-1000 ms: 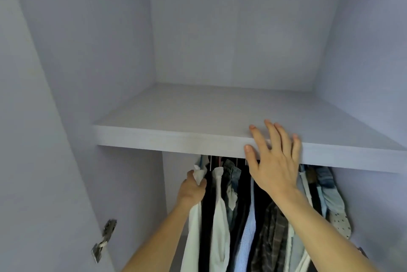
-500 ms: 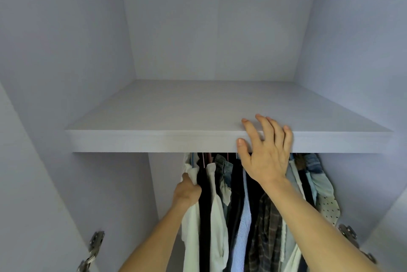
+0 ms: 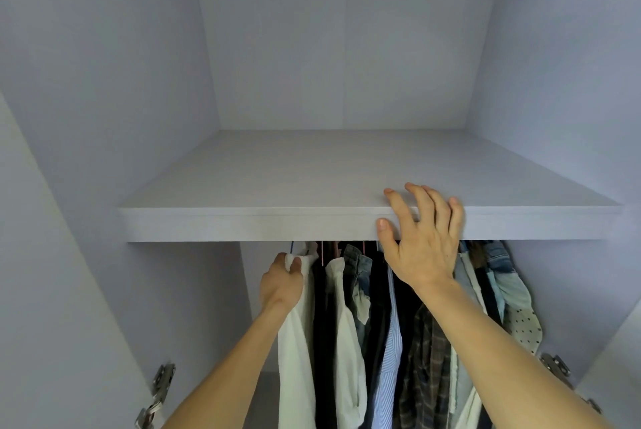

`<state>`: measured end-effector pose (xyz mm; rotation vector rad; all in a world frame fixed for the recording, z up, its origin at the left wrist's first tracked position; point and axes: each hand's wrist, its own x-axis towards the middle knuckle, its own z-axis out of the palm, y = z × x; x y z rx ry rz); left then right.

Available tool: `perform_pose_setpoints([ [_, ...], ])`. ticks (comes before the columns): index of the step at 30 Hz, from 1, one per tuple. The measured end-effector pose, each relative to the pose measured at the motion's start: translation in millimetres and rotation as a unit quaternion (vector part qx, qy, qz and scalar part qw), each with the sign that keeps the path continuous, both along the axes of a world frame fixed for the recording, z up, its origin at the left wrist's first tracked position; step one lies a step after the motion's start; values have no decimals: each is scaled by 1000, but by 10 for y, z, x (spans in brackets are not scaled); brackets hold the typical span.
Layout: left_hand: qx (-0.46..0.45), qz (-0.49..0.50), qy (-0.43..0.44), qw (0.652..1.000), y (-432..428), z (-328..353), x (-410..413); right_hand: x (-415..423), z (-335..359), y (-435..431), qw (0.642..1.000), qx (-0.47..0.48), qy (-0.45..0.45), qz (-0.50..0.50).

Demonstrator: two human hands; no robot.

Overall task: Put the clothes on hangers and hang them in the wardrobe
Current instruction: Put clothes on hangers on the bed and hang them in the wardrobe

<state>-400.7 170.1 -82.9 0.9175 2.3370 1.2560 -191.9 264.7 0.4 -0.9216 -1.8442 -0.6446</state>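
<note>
Left hand (image 3: 281,282) pinching top of white shirt (image 3: 295,352), leftmost in row of clothes (image 3: 392,324) under shelf (image 3: 242,223). Shirt hanging straight down, just right of left hand. Right hand (image 3: 421,244) bracing on shelf edge, fingers spread, holding nothing. Rail hidden, so can't tell whether shirt hanging on it.

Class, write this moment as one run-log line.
left hand: grips white garment; right hand: rests on shelf edge

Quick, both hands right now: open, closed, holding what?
Left hand: closed, gripping the top of the white garment.
Right hand: open, resting on the shelf front edge.
</note>
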Motion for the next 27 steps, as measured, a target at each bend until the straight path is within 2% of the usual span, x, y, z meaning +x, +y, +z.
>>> perform_pose_setpoints([
  [3,52,32,5,998,-87,-23,21,9,9,-15,1000,-11,-4,4],
  [11,119,50,-17,991,-714,-390,53,47,27,-85,998,-55,-19,4],
  [17,60,67,21,996,-1400,-647,106,-39,-50,-279,991,-120,28,42],
  [20,22,64,34,997,-1731,-730,155,-102,-251,-505,985,-127,-15,116],
  [23,-6,60,50,997,-2087,-770,272,-204,-724,-909,946,-200,-55,249],
  [27,-37,69,52,996,-2630,-733,624,-263,-1275,-1540,840,-406,-58,354],
])
